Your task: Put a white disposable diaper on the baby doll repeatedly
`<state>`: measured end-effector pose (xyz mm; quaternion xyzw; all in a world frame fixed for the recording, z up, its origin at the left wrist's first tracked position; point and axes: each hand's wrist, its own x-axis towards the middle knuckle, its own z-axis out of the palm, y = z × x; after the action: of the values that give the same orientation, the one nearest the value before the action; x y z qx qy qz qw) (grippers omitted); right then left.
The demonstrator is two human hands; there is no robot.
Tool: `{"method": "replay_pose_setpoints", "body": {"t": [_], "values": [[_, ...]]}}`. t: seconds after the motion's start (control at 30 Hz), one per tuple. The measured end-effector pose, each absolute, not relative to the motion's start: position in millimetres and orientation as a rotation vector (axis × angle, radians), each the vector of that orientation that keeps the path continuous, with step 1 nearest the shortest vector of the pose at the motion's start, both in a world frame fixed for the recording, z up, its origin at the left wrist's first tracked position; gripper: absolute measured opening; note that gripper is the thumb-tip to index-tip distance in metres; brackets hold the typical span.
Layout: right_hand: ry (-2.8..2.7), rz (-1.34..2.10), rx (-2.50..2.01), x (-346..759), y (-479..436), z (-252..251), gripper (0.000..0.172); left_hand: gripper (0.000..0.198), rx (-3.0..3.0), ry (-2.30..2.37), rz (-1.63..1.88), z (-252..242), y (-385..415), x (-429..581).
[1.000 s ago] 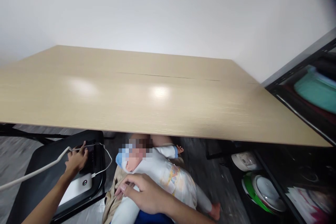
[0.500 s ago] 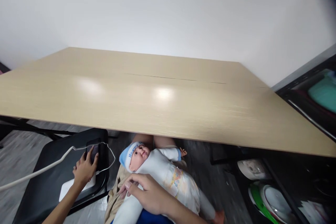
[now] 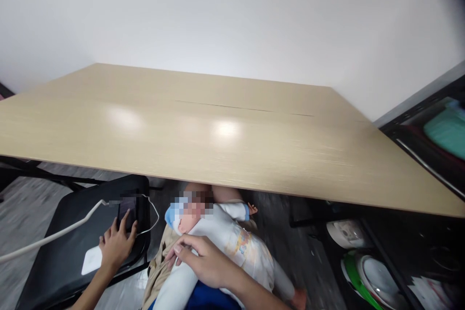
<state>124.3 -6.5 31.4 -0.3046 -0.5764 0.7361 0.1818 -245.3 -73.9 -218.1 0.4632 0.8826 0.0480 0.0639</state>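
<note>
A black phone (image 3: pixel 127 206) lies on the black chair at my left. My left hand (image 3: pixel 118 242) reaches over it with fingers spread, fingertips touching its screen. A white power bank or charger (image 3: pixel 92 260) sits partly under that wrist. Across my lap lies a baby doll (image 3: pixel 218 225) on its back, in white printed clothes and a blue and white cap, its head to the left. My right hand (image 3: pixel 203 257) is curled loosely over the doll's near arm, beside its chest. Some of those fingertips are hidden.
A wooden table (image 3: pixel 203 140) spans the view above my lap. A black chair (image 3: pixel 61 242) stands at the left, crossed by a thick white cable (image 3: pixel 47 240). A dark shelf at the right holds a green-rimmed container (image 3: pixel 358 281) and a teal item (image 3: pixel 448 131).
My left hand has shifted slightly down, its fingers still at the phone. More of the white block shows now. My right hand stays at the doll's arm.
</note>
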Motion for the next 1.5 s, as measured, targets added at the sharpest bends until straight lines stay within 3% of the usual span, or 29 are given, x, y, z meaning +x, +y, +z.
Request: {"method": "replay_pose_setpoints", "body": {"t": [0.53, 1.07, 1.5], "values": [[-1.59, 2.127, -0.821, 126, -4, 28, 0.05, 0.073, 1.358, 2.761, 0.125, -223, -64, -236], [-1.595, 2.115, -0.833, 126, -2, 39, 0.046, 0.069, 1.335, 2.778, 0.04, -216, -56, -234], [-1.611, 2.121, -0.818, 126, 0, 36, 0.062, 0.066, 1.361, 2.781, -0.027, -214, -55, -233]]}}
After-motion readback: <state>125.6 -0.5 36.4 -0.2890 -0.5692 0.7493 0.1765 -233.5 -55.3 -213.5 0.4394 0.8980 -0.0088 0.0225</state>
